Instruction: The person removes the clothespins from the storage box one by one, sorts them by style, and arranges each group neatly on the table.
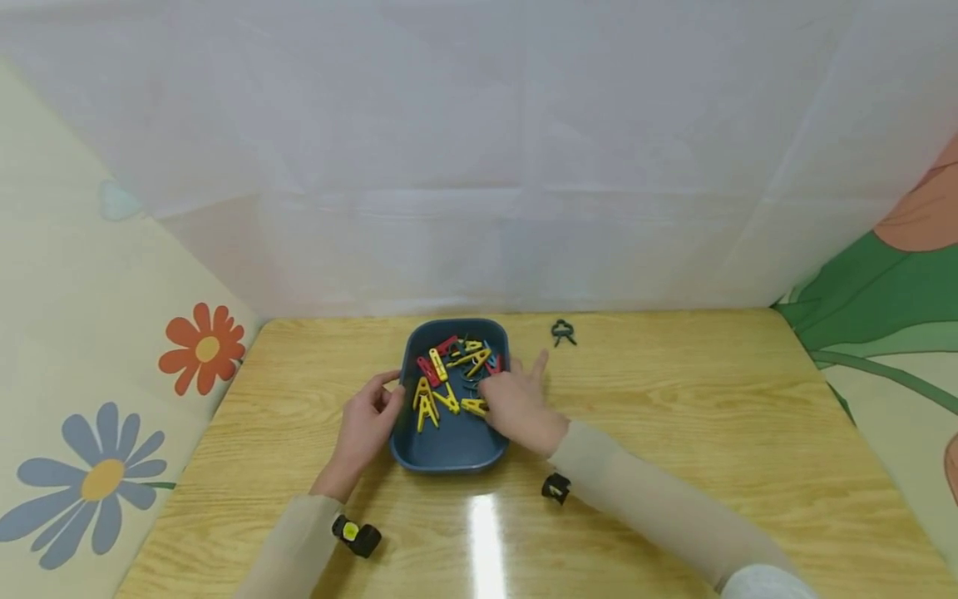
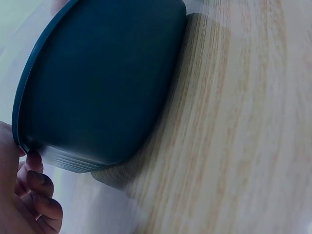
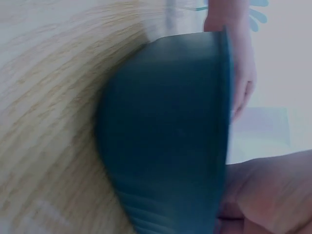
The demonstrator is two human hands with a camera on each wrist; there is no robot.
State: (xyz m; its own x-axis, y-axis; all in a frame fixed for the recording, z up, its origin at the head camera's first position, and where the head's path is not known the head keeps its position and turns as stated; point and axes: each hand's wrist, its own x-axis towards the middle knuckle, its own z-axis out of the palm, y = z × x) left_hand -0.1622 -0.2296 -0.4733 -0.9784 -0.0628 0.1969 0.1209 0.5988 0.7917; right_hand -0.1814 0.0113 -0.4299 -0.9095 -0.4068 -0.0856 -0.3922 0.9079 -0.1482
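Observation:
A dark blue plastic bin [image 1: 449,457] stands on the table with several yellow, red, blue and dark clips inside. My left hand [image 1: 368,420] holds its left rim, the thumb at the rim; in the left wrist view the fingers [image 2: 46,207] curl beneath that rim. My right hand [image 1: 519,408] reaches over the right rim, some fingers down among the clips, others stretched outside the bin. Its fingertips inside are hidden in the head view. Near it lie a yellow clip [image 1: 474,406] and a red clip [image 1: 494,364].
A dark green clip [image 1: 564,333] lies on the wooden table [image 1: 674,383], to the right of the bin near the back edge. A white sheet [image 1: 479,208] hangs behind the table. Flower-patterned panels [image 1: 75,333] flank it on both sides.

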